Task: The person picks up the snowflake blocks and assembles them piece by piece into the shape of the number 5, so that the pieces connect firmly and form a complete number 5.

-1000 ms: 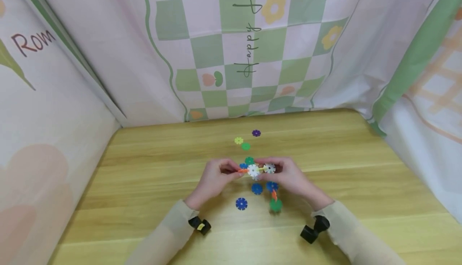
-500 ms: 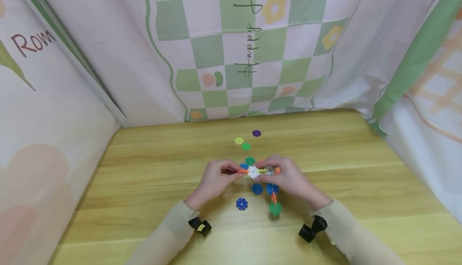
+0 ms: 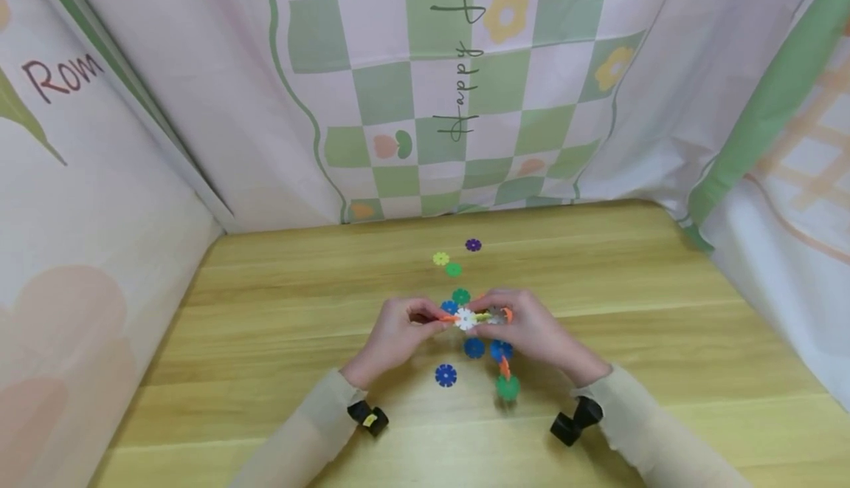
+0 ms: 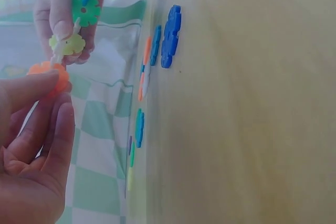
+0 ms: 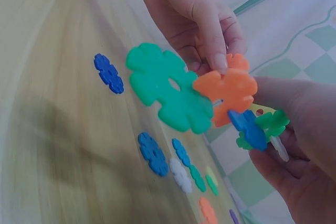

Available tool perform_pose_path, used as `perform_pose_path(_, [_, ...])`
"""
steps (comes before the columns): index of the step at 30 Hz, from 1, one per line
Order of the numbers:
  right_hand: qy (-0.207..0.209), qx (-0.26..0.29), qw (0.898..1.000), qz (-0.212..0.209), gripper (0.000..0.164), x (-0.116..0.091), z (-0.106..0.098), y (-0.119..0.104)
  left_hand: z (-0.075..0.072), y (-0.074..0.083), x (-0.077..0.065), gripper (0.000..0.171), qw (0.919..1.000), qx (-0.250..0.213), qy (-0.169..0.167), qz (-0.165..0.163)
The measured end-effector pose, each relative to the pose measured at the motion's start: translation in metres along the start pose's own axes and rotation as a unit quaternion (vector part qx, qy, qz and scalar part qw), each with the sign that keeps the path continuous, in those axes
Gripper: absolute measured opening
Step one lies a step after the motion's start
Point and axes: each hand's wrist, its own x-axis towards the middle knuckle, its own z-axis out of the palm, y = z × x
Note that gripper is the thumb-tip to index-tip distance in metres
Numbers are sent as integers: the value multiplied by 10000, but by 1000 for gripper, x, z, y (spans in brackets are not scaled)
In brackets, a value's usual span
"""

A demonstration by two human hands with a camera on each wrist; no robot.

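Observation:
A chain of interlocking plastic snowflake discs hangs between both hands above the table. My left hand [image 3: 395, 337] pinches the orange disc [image 4: 50, 80] at one end between thumb and fingers. Joined to that is a white disc [image 3: 465, 319], seen face-on in the head view. My right hand [image 3: 531, 329] grips the chain around the yellow disc [image 4: 74, 44], its fingers hiding part of it. Past the right hand, the chain carries on through a green disc [image 4: 86, 10], a blue disc [image 5: 248, 129], an orange disc [image 5: 231, 90] and a large green end disc [image 5: 152, 85].
Loose discs lie on the wooden table [image 3: 265, 370]: a dark blue one [image 3: 446, 376] nearest me, another blue one [image 3: 474, 348], and green [image 3: 454, 269], yellow [image 3: 440, 258] and purple [image 3: 473, 244] ones farther back. A patterned curtain [image 3: 438, 89] stands behind the table.
The right hand has turned the chain slightly: the white disc by its fingers has tilted and an orange one shows there. The green end disc has shifted a little toward me.

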Motion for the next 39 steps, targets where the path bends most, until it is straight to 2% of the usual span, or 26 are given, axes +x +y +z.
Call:
perform_pose_path(6, [104,-4,9992,381,33,-2,-2,1,2,0,3,5,9999,122,34,-18])
perform_pose_path(10, [116,90,9980,617,35,-2,-5,3,1,0,6,19,9999,149,-68,-52])
perform_pose_path(13, [200,132,9967,776,35,-3,-8,5,-3,-1,8,32,9994,203,-189,-222])
perform_pose_path(16, [312,115,9957,870,36,-4,-12,6,-9,-4,14,38,9981,403,-209,-418])
perform_pose_path(20, [399,107,9947,940,36,-4,-15,6,-13,-11,29,40,9950,784,-294,-552])
perform_pose_path(24, [440,161,9946,924,35,-5,-17,6,-12,-16,45,42,9880,1235,-593,-711])
perform_pose_path(27, [438,201,9949,890,35,-5,-17,5,-10,-20,53,43,9830,1398,-773,-905])
perform_pose_path(33, [391,299,9942,951,36,-6,-17,1,-6,-28,58,40,9777,1498,-922,-1150])
perform_pose_path(39, [383,347,9936,1007,35,-4,-16,-2,-2,-26,59,33,9734,1657,-877,-1317])
